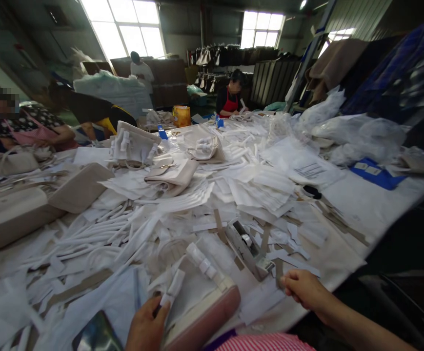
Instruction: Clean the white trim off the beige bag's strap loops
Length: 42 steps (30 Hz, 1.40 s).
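At the near edge of the table my left hand (148, 319) is closed around a white-wrapped strap end (174, 285) of a pale handbag (200, 312). The bag lies tilted on its side, its pinkish base toward me and more white wrapping on its other fitting. My right hand (303, 287) is closed in a pinch on a strip of tape (279, 273), just right of a grey tape dispenser (250, 248). The strip's upper end is close to the dispenser's front edge; whether it is still joined there I cannot tell.
White foam sheets (259, 185) and paper strips cover much of the table. Beige bags (171, 175) stand farther back and left. A dark phone-like object (97, 334) lies near my left hand. A blue clipboard (376, 173) is at right. Several co-workers are around the table and beyond.
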Each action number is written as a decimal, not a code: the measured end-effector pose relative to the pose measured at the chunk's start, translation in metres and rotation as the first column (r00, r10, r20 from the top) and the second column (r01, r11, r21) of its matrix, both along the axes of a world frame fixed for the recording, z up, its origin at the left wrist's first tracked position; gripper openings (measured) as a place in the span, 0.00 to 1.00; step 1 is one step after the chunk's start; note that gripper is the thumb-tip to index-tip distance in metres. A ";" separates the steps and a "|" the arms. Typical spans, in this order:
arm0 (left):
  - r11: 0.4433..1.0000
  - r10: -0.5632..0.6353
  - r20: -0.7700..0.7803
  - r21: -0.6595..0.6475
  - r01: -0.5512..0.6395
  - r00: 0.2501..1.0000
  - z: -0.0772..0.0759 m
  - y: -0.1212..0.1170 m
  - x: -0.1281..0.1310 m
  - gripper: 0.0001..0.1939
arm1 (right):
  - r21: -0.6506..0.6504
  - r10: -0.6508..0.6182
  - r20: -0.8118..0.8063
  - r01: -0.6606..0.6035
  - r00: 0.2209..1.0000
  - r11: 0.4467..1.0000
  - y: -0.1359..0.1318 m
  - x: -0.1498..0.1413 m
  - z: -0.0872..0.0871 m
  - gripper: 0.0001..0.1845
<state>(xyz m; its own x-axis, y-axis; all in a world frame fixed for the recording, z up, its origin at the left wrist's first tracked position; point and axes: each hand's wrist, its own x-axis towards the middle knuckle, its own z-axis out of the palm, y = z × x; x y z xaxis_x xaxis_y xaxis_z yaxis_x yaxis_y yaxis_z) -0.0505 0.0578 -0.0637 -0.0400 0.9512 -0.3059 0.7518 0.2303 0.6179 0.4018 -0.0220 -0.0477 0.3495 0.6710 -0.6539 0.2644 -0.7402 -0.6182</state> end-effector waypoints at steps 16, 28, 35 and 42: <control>0.995 -0.050 -0.019 0.083 0.052 0.999 0.027 -0.015 0.013 0.07 | 0.074 0.664 -0.224 -0.667 0.714 0.742 0.038 -0.097 0.024 0.15; 0.999 -0.006 -0.023 0.041 0.007 1.000 0.024 -0.020 0.012 0.07 | 0.064 0.676 -0.202 -0.679 0.709 0.731 0.132 -0.314 0.027 0.14; 0.999 -0.001 -0.012 0.036 0.002 1.000 0.021 -0.020 0.013 0.09 | -0.028 0.737 -0.049 -0.738 0.674 0.674 0.140 -0.316 0.005 0.16; 0.999 0.045 -0.034 0.012 -0.045 0.998 0.019 -0.023 0.013 0.06 | -0.101 0.771 0.026 -0.766 0.636 0.635 0.144 -0.319 0.004 0.14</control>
<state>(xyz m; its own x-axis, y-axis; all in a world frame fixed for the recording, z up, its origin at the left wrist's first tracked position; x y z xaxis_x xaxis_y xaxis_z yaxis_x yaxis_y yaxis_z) -0.0372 0.0351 -0.0447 -0.0934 0.9516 -0.2930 0.7618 0.2577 0.5943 0.0830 0.1222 -0.0439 -0.2299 0.6670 -0.7087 0.7932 -0.2935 -0.5336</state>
